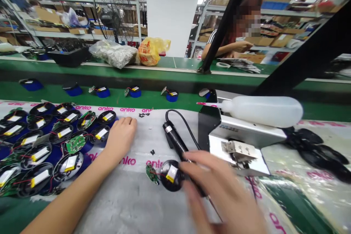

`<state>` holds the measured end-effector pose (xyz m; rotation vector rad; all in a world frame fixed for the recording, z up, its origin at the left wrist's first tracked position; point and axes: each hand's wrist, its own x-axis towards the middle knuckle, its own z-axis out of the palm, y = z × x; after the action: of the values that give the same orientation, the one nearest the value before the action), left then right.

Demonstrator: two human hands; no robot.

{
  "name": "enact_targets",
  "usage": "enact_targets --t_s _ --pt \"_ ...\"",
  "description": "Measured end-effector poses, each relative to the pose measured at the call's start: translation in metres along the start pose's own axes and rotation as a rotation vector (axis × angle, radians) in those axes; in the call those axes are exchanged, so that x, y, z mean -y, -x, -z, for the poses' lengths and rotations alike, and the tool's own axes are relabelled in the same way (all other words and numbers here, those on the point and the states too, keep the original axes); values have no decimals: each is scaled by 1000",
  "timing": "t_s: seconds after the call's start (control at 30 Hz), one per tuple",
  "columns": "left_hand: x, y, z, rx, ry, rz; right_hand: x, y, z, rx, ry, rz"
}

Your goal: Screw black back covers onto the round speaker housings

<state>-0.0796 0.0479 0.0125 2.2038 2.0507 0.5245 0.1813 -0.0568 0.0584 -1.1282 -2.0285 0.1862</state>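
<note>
Head view, left hand (122, 135): curled beside clustered units (64, 131); grip can't be made out.
Right hand (219, 181): spread, blurred, held over black corded tool (177, 140).
Round unit (171, 175): laid on printed sheet (137, 204) by right hand; contact unclear.

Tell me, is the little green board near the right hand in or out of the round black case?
Out: the green board lies beside the round black case, whose white battery shows uncovered.

Single head-worn cam here, looking forward and down across the bench (120, 199) from the wearer's side. It's pretty close in: right hand (219, 186) big at 5 o'clock, left hand (124, 135) at 8, storage shelves (296, 13) way back from 10 to 2.
</note>
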Motion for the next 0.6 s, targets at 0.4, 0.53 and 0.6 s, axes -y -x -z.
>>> enact_targets --t_s 0.4,0.53,0.6 --pt "-22 25 -7 307 1278 147 -1 -7 -49 132 -273 -369" --pt "-30 33 -10 499 1566 235 -8 -1 -45 180 -557 -629" --pt "-30 34 -11 557 1651 274 -11 1 -47 220 -585 -597"
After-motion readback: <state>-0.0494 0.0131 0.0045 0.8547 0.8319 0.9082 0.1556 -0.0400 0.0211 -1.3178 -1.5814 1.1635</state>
